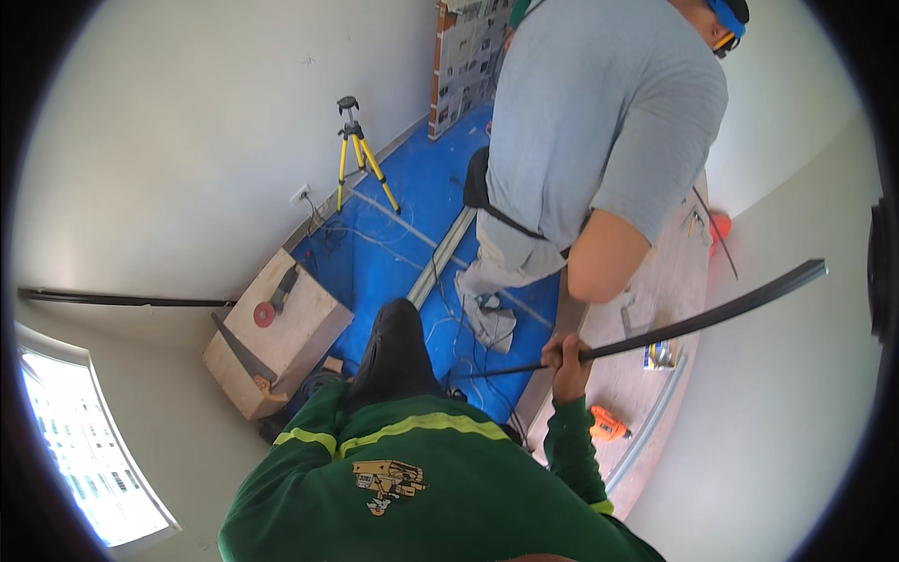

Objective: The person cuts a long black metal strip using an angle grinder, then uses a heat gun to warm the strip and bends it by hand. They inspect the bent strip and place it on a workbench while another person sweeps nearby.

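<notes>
My right hand (566, 363) is closed around a long dark channel-like strip (707, 321). The strip's wide end reaches out to the right toward the wall, and its thin end passes to the left over the blue floor. My left arm bends down beside my dark-trousered leg (393, 351), and the hand at its end is hidden. Near that arm stands a light wooden box (314, 314). On it lie a grinder with a red disc (264, 315) and a handsaw (242, 347).
A co-worker in a grey shirt (599, 122) bends close ahead. A wooden platform (670, 272) on the right bears an orange drill (610, 423) and a can (659, 355). Pale rails (440, 258) and cables cross the blue floor. A yellow tripod (359, 159) stands by the wall.
</notes>
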